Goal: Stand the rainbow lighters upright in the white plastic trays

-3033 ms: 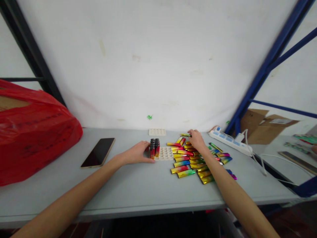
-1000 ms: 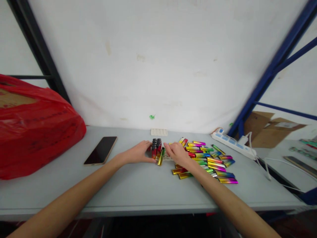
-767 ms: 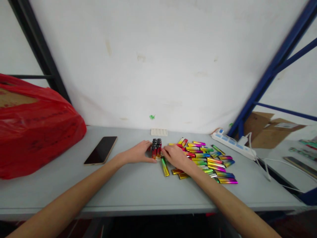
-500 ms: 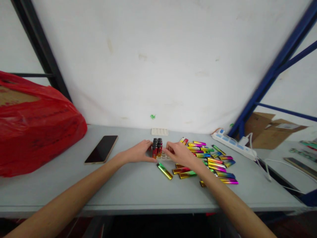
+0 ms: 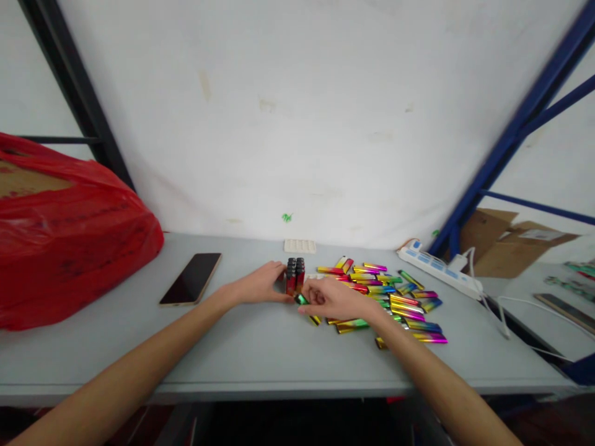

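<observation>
Several red lighters with black tops (image 5: 295, 275) stand upright in close rows at the middle of the table. They sit in a pale tray, mostly hidden behind my right hand. My left hand (image 5: 264, 284) grips the tray's left side, thumb at the front and fingers behind. Just right of the rows, my right hand (image 5: 331, 298) has its fingers curled on a shiny green-and-gold lighter (image 5: 302, 300), which is tilted, its dark end toward the standing ones. Many loose metallic lighters (image 5: 404, 303) in rainbow colours lie heaped to the right.
A second white tray (image 5: 300, 246) lies by the wall. Left of my hands is a black phone (image 5: 191, 279), with a red plastic bag (image 5: 79, 241) farther left. A white power strip (image 5: 439, 271) with cords runs along the right, near a cardboard box (image 5: 515, 241).
My right hand has come down and toward me from beside the tray and closed on the green-and-gold lighter, whose near end has shifted. A red-and-gold lighter now shows behind it. My left hand stays put.
</observation>
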Tool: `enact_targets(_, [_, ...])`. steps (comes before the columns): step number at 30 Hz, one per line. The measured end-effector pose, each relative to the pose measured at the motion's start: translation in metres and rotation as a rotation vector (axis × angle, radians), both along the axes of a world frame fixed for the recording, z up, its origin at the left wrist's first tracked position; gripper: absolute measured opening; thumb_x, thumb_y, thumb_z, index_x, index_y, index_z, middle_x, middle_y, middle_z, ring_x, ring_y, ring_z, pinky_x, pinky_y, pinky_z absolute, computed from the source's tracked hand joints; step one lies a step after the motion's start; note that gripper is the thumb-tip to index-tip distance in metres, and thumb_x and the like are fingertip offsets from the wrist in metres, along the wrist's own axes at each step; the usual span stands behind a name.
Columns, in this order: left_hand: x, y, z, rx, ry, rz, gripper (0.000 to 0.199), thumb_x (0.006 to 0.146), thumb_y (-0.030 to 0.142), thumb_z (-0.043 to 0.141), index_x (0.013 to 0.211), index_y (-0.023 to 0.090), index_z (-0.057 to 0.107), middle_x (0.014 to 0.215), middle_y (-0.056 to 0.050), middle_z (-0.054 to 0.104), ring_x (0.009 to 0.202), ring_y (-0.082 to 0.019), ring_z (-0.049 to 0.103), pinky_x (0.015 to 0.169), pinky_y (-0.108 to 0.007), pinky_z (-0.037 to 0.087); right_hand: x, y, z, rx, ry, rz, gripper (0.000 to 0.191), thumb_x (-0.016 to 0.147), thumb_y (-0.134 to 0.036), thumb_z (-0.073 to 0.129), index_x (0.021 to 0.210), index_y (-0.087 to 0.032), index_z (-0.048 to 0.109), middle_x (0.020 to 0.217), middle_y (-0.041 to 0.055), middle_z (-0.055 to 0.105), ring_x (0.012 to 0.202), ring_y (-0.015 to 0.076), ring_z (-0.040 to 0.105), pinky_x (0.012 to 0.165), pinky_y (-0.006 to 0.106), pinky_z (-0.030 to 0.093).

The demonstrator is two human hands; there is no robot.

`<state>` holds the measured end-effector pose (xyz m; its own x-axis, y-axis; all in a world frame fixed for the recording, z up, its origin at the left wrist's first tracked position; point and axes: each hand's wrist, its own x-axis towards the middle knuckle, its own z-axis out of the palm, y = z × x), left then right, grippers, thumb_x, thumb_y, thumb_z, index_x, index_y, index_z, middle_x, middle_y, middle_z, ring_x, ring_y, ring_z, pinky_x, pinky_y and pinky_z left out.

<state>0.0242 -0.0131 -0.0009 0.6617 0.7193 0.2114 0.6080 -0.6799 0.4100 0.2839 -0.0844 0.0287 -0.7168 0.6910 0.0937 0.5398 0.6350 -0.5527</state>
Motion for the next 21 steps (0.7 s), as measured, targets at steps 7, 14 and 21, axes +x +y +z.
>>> enact_targets(7, [0.0,-0.002,0.002,-0.011,-0.01,-0.001,0.069,0.076,0.079,0.084,0.109,0.02,0.071,0.115,-0.013,0.077,0.106,-0.036,0.07,0.098,-0.045,0.056,0.003,0.022,-0.013,0.158,0.426,-0.336,0.044,0.098,-0.067,0.07,0.098,-0.025,0.058,0.073,-0.0011,0.071,0.065,0.0179,0.065,0.062,0.028,0.048])
enact_targets(14, [-0.001,-0.001,-0.001,0.004,-0.019,-0.002,0.068,0.076,0.079,0.084,0.11,0.021,0.072,0.114,-0.012,0.077,0.105,-0.036,0.07,0.097,-0.045,0.057,-0.011,0.021,-0.031,0.1,0.343,-0.291,0.044,0.102,-0.065,0.067,0.087,-0.026,0.055,0.063,-0.0016,0.07,0.055,0.0179,0.067,0.058,0.026,0.048])
enact_targets(21, [0.0,-0.002,0.001,-0.012,-0.017,-0.016,0.066,0.078,0.076,0.084,0.113,0.021,0.071,0.117,-0.013,0.077,0.109,-0.036,0.07,0.097,-0.044,0.056,-0.012,0.023,-0.029,0.118,0.313,-0.221,0.041,0.104,-0.065,0.067,0.093,-0.025,0.064,0.066,-0.001,0.071,0.059,0.0184,0.068,0.063,0.027,0.049])
